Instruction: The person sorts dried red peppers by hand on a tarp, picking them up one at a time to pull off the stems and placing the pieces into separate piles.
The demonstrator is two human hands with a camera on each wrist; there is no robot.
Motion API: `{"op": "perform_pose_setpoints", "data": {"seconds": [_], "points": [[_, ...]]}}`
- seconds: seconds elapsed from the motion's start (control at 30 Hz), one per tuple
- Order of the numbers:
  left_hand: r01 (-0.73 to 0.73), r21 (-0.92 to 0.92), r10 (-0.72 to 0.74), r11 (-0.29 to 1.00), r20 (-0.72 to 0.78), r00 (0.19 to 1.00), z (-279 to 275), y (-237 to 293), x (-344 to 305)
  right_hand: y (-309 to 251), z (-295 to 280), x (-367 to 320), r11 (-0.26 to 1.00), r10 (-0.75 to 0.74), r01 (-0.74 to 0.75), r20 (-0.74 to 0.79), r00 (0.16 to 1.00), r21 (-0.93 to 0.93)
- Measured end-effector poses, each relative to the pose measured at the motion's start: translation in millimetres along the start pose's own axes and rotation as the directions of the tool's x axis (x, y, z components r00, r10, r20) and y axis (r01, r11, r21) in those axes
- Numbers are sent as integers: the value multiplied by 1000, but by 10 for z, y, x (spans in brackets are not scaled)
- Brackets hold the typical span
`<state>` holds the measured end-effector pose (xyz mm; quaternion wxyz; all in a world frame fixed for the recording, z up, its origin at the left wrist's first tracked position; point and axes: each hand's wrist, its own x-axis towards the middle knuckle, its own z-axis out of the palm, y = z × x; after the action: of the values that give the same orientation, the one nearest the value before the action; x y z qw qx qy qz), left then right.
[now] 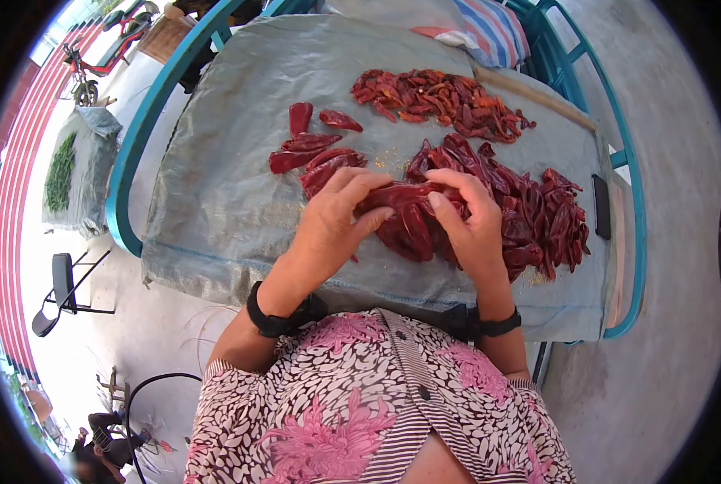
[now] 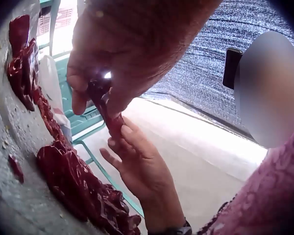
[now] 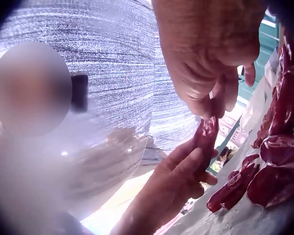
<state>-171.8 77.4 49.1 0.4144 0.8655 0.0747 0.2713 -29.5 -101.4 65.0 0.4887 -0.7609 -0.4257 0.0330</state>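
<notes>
- At six o'clock, white-and-maroon leaf-print blouse (image 1: 252, 411) with large pink flowers (image 1: 336, 440)
- Striped placket (image 1: 415, 367), dark buttons (image 1: 423, 393)
- Striped sleeve hems (image 1: 216, 369)
- Black wristbands (image 1: 502, 325) at eight and four o'clock

Around your bench (image 1: 239, 97), with its teal metal rails (image 1: 122, 181) and grey woven cover (image 1: 215, 161), you have a pale, smooth floor (image 1: 671, 129). To your left, daylight nearly bleaches that floor white, while on your right it looks greyer and duller. A black folding chair (image 1: 63, 282) stands out in the bright part, with a dark cable (image 1: 147, 382) curving nearer you. Beyond the rails you see a sheet-covered stand (image 1: 94, 181), a red two-wheeler (image 1: 86, 95) farther off, and long red-and-white bands (image 1: 14, 242) along the left edge. Both wrist views show you a silvery, streaked surface (image 2: 186, 54) overhead.
</notes>
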Motion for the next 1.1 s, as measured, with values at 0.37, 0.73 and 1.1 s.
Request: {"op": "perform_pose_setpoints", "data": {"seconds": [0.37,0.73,1.1], "points": [[228,-71,-238,971,-330,914,-83,-345,67,333,-120,-283,755,-101,163,133,986,-634],[69,-304,-46,950,84,995,200,159,-112,51,-70,-234,940,-183,223,170,968,-257],[134,225,-69,965,-275,959,-145,-172,-95,211,46,-373,866,-10,119,221,975,-486]]}}
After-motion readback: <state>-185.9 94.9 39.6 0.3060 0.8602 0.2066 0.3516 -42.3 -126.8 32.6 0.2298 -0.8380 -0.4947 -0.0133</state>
